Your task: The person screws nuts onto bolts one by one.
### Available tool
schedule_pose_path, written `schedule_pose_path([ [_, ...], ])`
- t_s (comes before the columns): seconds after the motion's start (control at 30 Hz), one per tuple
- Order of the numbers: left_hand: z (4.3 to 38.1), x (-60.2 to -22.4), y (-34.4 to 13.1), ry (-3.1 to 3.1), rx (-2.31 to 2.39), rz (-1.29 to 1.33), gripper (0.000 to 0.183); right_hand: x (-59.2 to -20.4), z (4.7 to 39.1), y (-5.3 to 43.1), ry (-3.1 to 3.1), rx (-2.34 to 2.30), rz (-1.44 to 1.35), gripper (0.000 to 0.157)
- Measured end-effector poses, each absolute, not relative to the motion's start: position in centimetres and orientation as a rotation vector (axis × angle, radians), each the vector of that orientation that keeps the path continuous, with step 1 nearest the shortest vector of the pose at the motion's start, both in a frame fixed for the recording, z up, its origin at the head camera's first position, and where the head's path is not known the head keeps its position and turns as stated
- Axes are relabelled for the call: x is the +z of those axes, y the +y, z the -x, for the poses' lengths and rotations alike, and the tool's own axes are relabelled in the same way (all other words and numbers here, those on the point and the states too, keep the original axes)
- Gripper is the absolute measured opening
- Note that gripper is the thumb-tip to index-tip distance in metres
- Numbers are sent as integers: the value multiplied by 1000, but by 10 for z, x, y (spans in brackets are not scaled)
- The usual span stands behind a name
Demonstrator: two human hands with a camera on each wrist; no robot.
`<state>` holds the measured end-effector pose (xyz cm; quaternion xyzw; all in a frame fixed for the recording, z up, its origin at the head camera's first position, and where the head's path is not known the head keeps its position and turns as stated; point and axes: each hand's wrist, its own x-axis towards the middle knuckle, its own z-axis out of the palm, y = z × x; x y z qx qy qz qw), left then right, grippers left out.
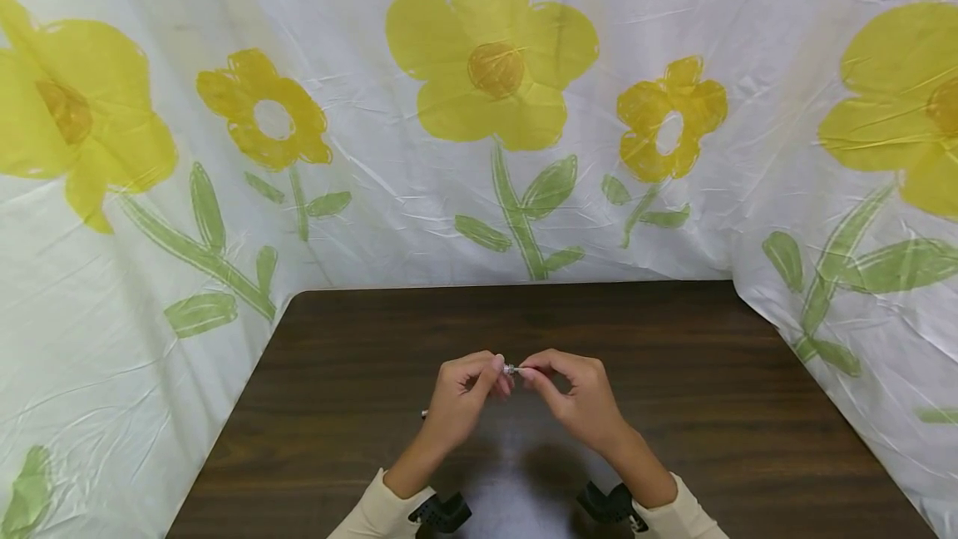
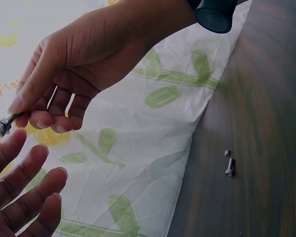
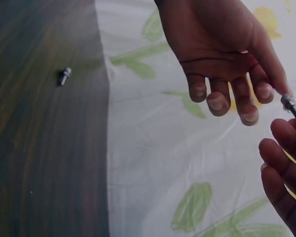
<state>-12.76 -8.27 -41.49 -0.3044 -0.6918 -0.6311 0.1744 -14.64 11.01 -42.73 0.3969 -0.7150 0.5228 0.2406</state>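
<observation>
Both hands meet over the table at a small socket-head bolt (image 1: 511, 369) with ring-like metal parts near its head. My right hand (image 1: 580, 402) pinches the shank end between thumb and index finger. At the head end, my left hand (image 1: 455, 402) holds the bolt with thumb and fingertips, its thumb partly covering it. In the left wrist view, the bolt's socketed head (image 2: 2, 128) points away from the right hand's pinch. The remaining fingers of both hands are loosely bent beneath.
A second bolt (image 2: 230, 168) and a small nut (image 2: 227, 153) lie on the dark wooden table (image 1: 337, 339), mostly hidden behind the left hand in the head view. A white flowered curtain (image 1: 374, 215) encloses the table's back and sides.
</observation>
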Motion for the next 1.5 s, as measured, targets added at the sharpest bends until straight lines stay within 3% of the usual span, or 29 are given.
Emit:
schedule_pose_path([
  [0.2, 128, -415, -85, -1924, -1857, 821, 14, -427, 147, 111, -1954, 1427, -1079, 24],
  [0.4, 130, -418, -86, -1879, -1824, 893, 31, -427, 147, 111, -1951, 1419, -1074, 25],
  [0.73, 132, -420, -85, -1872, -1806, 903, 17, -429, 148, 111, -1951, 1418, -1081, 26],
  [0.93, 143, -443, -88, -1937, -1815, 885, 5, -428, 146, 111, -1974, 1426, -1086, 23],
  [1.2, 143, -445, -87, -1964, -1842, 896, 30, -427, 145, 109, -1970, 1419, -1084, 22],
  [1.27, 143, -444, -87, -1959, -1852, 859, 28, -427, 145, 109, -1970, 1424, -1077, 22],
  [1.37, 141, -440, -88, -1927, -1865, 833, 11, -427, 145, 109, -1969, 1432, -1073, 22],
  [1.5, 136, -428, -87, -1900, -1795, 896, 28, -427, 146, 110, -1961, 1433, -1075, 24],
])
